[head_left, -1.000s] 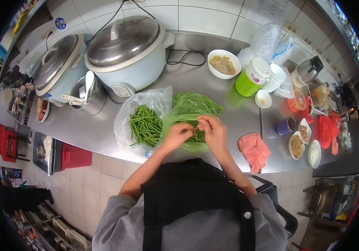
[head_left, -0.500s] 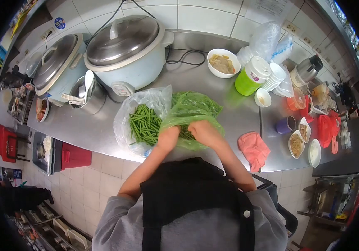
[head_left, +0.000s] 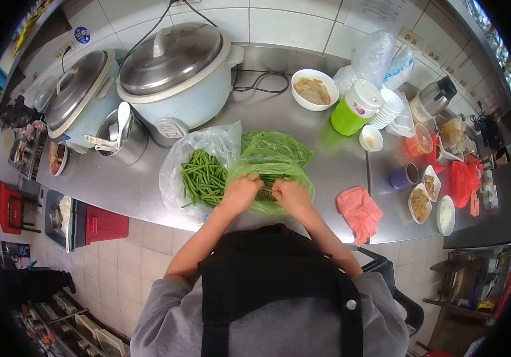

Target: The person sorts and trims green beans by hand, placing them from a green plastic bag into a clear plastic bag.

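Cut green beans (head_left: 202, 178) lie heaped in an open clear plastic bag (head_left: 171, 172) on the steel counter. Touching its right side is a green plastic bag (head_left: 276, 156), its mouth toward me, with thin dark green beans (head_left: 265, 194) inside. At that mouth my left hand (head_left: 243, 191) is closed, thumb and fingers pinched together. My right hand (head_left: 290, 195) faces it, also pinched, a short gap apart. Something thin, which looks like a green bean, spans the gap between the fingertips. The bag's lower part is partly hidden by my hands.
Two rice cookers (head_left: 172, 65) and a steel pot (head_left: 125, 140) with utensils stand at the back left. Behind to the right are a bowl of food (head_left: 314, 90) and a green jug (head_left: 354, 110). A pink cloth (head_left: 359, 213) lies right, near the counter's front edge.
My hands have drawn back slightly out of the green bag's mouth, and their fingertips now show, pinched and facing each other. The view has shifted a little.
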`<state>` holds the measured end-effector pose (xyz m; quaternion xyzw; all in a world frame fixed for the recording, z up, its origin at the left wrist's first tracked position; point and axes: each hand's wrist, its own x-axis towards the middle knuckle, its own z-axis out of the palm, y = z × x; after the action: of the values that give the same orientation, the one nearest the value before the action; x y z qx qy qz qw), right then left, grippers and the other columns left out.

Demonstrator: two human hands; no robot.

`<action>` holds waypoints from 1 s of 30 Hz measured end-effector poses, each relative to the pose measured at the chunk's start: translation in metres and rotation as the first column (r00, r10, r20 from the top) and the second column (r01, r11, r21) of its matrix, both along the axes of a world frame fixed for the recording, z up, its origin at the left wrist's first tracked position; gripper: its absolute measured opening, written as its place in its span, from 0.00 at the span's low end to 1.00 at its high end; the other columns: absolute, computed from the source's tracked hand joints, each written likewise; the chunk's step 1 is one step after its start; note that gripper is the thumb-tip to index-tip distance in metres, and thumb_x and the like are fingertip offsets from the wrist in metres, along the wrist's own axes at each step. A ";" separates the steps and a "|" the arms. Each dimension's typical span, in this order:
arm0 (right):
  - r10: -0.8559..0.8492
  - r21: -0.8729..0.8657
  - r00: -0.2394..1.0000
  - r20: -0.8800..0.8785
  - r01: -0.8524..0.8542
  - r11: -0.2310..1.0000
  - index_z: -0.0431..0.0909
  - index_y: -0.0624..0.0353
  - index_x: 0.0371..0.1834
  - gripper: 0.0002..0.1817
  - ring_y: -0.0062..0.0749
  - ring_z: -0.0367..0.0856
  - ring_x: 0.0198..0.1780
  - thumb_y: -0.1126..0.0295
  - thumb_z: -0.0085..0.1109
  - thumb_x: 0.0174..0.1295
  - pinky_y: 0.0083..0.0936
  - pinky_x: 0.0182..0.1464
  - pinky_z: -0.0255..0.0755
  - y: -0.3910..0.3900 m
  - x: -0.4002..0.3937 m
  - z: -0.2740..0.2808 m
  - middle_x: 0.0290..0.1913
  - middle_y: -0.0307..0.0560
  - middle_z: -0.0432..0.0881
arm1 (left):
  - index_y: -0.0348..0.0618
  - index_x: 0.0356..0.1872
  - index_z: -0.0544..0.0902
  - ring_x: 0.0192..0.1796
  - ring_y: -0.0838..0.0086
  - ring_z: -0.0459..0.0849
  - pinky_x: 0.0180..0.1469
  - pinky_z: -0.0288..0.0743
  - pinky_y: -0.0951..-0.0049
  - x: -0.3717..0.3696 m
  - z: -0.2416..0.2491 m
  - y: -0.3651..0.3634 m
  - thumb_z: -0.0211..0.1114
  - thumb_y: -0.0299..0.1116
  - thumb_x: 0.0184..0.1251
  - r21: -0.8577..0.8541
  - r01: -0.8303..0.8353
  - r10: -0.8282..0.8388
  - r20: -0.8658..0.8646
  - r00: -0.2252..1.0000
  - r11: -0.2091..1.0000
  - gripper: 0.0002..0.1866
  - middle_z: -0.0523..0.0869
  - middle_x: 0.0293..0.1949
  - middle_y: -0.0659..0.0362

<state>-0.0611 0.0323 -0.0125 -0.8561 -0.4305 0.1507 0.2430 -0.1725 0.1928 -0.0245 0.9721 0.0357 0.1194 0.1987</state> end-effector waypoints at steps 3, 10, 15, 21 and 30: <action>-0.017 0.079 0.999 -0.035 0.020 0.997 0.82 0.58 0.37 0.07 0.54 0.83 0.41 0.70 0.66 0.56 0.45 0.44 0.76 -0.003 0.003 -0.007 0.40 0.56 0.84 | 0.43 0.38 0.86 0.43 0.58 0.83 0.50 0.76 0.59 0.002 0.009 -0.002 0.62 0.27 0.59 -0.030 0.016 -0.016 -0.027 0.999 0.999 0.08 0.84 0.36 0.54; 0.065 0.229 0.722 -0.689 0.132 0.964 0.79 0.67 0.42 0.08 0.33 0.86 0.36 0.75 0.63 0.64 0.29 0.39 0.80 -0.006 0.014 -0.004 0.37 0.50 0.86 | 0.36 0.41 0.83 0.38 0.63 0.84 0.46 0.77 0.66 0.003 -0.005 -0.005 0.58 0.29 0.72 -0.705 -0.083 0.143 0.027 0.989 0.705 0.08 0.86 0.37 0.55; 0.180 0.322 0.533 -0.827 0.185 0.929 0.77 0.69 0.45 0.07 0.27 0.85 0.37 0.75 0.58 0.69 0.23 0.42 0.82 -0.005 0.017 0.015 0.37 0.48 0.85 | 0.35 0.46 0.81 0.39 0.77 0.81 0.47 0.76 0.73 0.006 -0.027 -0.014 0.55 0.33 0.78 -0.982 -0.152 0.231 -0.123 0.965 0.112 0.11 0.84 0.37 0.60; 0.106 0.458 0.673 -0.732 0.370 0.808 0.75 0.70 0.43 0.06 0.28 0.86 0.38 0.77 0.57 0.69 0.24 0.42 0.83 0.004 0.018 0.027 0.39 0.50 0.85 | 0.37 0.47 0.81 0.44 0.78 0.79 0.53 0.72 0.75 0.002 -0.008 -0.021 0.53 0.33 0.79 -0.968 -0.088 0.013 -0.088 0.996 0.236 0.12 0.84 0.40 0.61; 0.018 0.511 0.801 -0.598 0.364 0.779 0.76 0.67 0.39 0.03 0.28 0.86 0.34 0.79 0.59 0.66 0.24 0.37 0.82 0.009 0.007 0.031 0.37 0.49 0.85 | 0.34 0.41 0.84 0.43 0.76 0.81 0.51 0.73 0.74 0.006 0.002 -0.023 0.60 0.32 0.71 -0.874 -0.094 0.080 -0.063 0.995 0.477 0.11 0.85 0.39 0.59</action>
<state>-0.0536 0.0418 0.0186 -0.6844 -0.2773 0.2312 0.6335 -0.1665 0.1702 -0.0226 0.7332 0.1420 0.0878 0.6592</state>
